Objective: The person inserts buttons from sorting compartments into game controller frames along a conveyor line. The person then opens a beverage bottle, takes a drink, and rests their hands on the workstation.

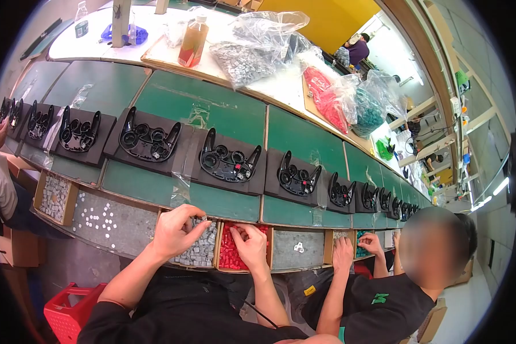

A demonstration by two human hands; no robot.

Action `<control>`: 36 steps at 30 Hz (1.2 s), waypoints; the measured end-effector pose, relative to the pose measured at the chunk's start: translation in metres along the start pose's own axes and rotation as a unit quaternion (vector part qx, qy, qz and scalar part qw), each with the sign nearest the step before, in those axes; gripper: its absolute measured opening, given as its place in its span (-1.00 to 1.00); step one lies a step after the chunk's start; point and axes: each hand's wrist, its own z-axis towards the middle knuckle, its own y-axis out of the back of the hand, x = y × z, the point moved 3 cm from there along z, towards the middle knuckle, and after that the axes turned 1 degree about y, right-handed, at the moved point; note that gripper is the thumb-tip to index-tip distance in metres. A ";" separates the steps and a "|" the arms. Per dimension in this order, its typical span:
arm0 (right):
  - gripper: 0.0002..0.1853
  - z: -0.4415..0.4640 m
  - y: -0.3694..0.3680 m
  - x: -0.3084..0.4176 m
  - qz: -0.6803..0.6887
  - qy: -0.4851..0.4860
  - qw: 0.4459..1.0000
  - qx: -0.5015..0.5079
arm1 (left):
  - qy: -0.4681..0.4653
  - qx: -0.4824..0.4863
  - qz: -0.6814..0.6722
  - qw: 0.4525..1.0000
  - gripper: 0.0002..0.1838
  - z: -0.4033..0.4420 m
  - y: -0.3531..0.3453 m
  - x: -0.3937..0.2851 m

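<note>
- Black plastic controller shells (230, 164) line a green desk (229, 206), each resting on a dark pad (255, 184).
- A worker's left hand (178, 235) pinches a small grey button (204, 218) above a box of grey buttons (196, 252), its grip clamped between thumb and finger.
- The right hand (249, 245) is at the neighbouring box of red buttons (228, 255); whether its grip has hold of one cannot be told.
- Work appears part-done along the row: the shell straight ahead carries a red piece (239, 167), as does the next shell on the right (298, 182).
- No red can be made out in the next shell on the left (150, 141), which suggests it is less complete.
- The pinched grey button lies outside any shell, apparently not yet fitted.
- Nearby, a co-worker's hand (372, 243) is at some green buttons (361, 251).
</note>
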 end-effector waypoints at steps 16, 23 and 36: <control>-0.79 0.000 0.002 0.000 -0.004 -0.009 1.000 0.003 | 0.002 0.007 -0.007 1.000 -0.74 -0.001 -0.002 0.001; -0.80 0.001 0.002 0.001 -0.009 -0.008 1.000 0.005 | -0.008 0.011 -0.017 1.000 -0.74 0.000 -0.002 0.002; -0.79 0.001 0.004 0.001 -0.008 -0.018 1.000 0.008 | -0.012 0.007 -0.020 1.000 -0.73 0.001 -0.004 0.000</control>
